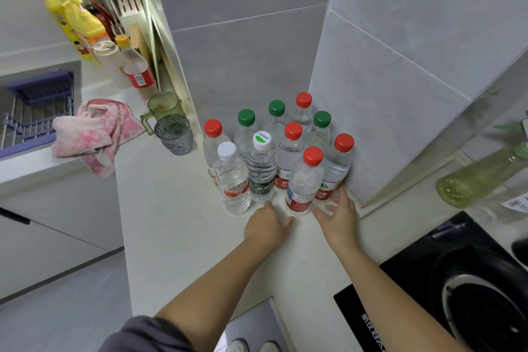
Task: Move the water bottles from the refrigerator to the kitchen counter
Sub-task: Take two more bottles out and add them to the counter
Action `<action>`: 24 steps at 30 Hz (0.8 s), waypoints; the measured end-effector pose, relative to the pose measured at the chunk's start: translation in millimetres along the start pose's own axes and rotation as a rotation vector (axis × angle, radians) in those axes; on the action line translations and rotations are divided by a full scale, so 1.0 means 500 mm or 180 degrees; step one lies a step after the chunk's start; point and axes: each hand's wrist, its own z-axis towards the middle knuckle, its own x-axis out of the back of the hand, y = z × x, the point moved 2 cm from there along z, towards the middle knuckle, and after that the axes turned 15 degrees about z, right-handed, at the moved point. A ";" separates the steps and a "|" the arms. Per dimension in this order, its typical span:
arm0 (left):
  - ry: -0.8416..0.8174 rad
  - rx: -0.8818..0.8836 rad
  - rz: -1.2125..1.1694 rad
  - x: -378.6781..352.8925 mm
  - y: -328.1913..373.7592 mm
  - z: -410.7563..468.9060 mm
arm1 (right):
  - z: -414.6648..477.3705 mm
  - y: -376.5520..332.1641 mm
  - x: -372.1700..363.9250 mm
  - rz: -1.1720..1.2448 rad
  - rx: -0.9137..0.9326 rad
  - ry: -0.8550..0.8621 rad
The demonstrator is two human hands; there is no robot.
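Several water bottles with red, green and white caps stand clustered in the tiled corner of the white kitchen counter [177, 237]. The nearest one is a red-capped bottle [303, 180] at the front of the group. My left hand [267, 223] rests on the counter just left of its base, fingers apart and empty. My right hand [338, 213] lies just right of its base, fingers spread, holding nothing. A white-capped bottle [232, 180] and a dark-labelled bottle [260, 168] stand to the left. The refrigerator is out of view.
Two glass cups [171, 126] and a pink cloth [94, 131] lie left of the bottles, beside a sink with a purple rack [34, 111]. Condiment bottles [85, 26] stand at the back left. A black stove with a pan [480, 294] is at the right, a green bottle [485, 174] behind it.
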 end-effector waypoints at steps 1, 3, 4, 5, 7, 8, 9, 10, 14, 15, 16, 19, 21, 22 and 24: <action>0.0018 0.0058 0.0062 -0.002 -0.028 -0.008 | -0.012 0.005 -0.002 -0.0017 -0.0042 -0.0009; 0.0255 0.0146 0.0009 0.007 -0.084 -0.023 | -0.035 0.013 -0.009 -0.0027 -0.0186 -0.0108; 0.0430 0.0174 -0.0043 0.018 -0.108 -0.027 | -0.045 0.013 -0.015 -0.0047 -0.0200 -0.0157; 0.0597 0.0194 -0.0073 0.031 -0.128 -0.028 | -0.051 0.010 -0.023 -0.0066 -0.0168 -0.0176; 0.0809 0.0183 -0.0022 0.053 -0.150 -0.024 | -0.053 0.000 -0.042 -0.0018 -0.0079 -0.0123; 0.0861 0.0157 0.0041 0.061 -0.156 -0.020 | -0.052 -0.006 -0.053 0.0037 -0.0073 -0.0064; 0.0879 0.0119 0.0112 0.066 -0.159 -0.016 | -0.050 -0.012 -0.063 0.0083 -0.0093 0.0016; 0.0873 0.0073 0.0181 0.069 -0.160 -0.013 | -0.047 -0.015 -0.072 0.0109 -0.0130 0.0110; 0.0830 -0.0109 0.0478 0.072 -0.164 0.001 | -0.039 -0.014 -0.093 0.0004 -0.0251 0.0405; 0.0827 -0.0137 0.0553 0.073 -0.165 0.004 | -0.039 -0.013 -0.095 -0.0012 -0.0232 0.0460; 0.0822 -0.0149 0.0606 0.074 -0.166 0.006 | -0.039 -0.014 -0.097 -0.0008 -0.0213 0.0503; 0.0747 -0.0185 0.0686 0.073 -0.179 0.008 | -0.039 -0.016 -0.100 -0.0021 -0.0221 0.0556; 0.0690 -0.0125 0.0644 0.073 -0.201 0.013 | -0.040 -0.018 -0.098 -0.0070 -0.0239 0.0550; 0.0686 -0.0039 0.0536 0.076 -0.214 0.015 | -0.040 -0.019 -0.097 -0.0062 -0.0238 0.0540; 0.0714 0.0164 0.0217 0.085 -0.242 0.023 | -0.042 -0.023 -0.093 -0.0022 -0.0238 0.0507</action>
